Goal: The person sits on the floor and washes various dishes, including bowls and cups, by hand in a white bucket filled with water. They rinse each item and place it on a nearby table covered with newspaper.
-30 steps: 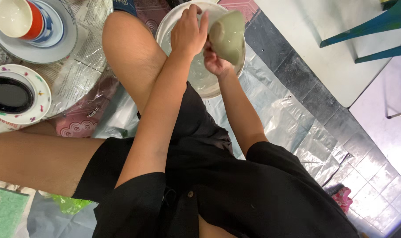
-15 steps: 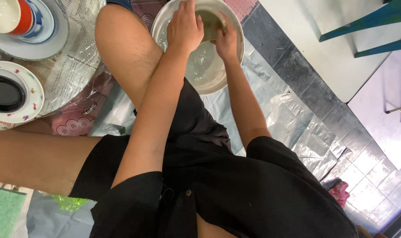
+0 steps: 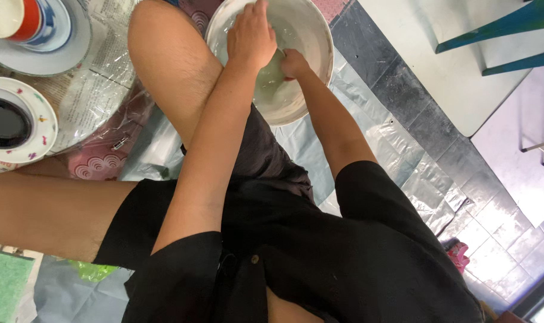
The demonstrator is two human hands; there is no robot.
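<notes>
A white basin [image 3: 320, 36] of cloudy water stands on the floor between my knees. Both my hands are down inside it. My left hand [image 3: 251, 36] reaches across my lap and presses from above on a pale green cup [image 3: 274, 73] that lies low in the water. My right hand [image 3: 293, 61] grips the same cup from the right side. Most of the cup is hidden under my fingers and the water.
A silver plastic sheet [image 3: 403, 155] covers the floor. At the left are a patterned plate with a black bowl [image 3: 8, 122] and a grey plate holding a red and white cup [image 3: 26, 21]. Teal chair legs [image 3: 499, 33] stand at the top right.
The green cup was held above the basin's rim a second ago. Both hands have lowered it into the water.
</notes>
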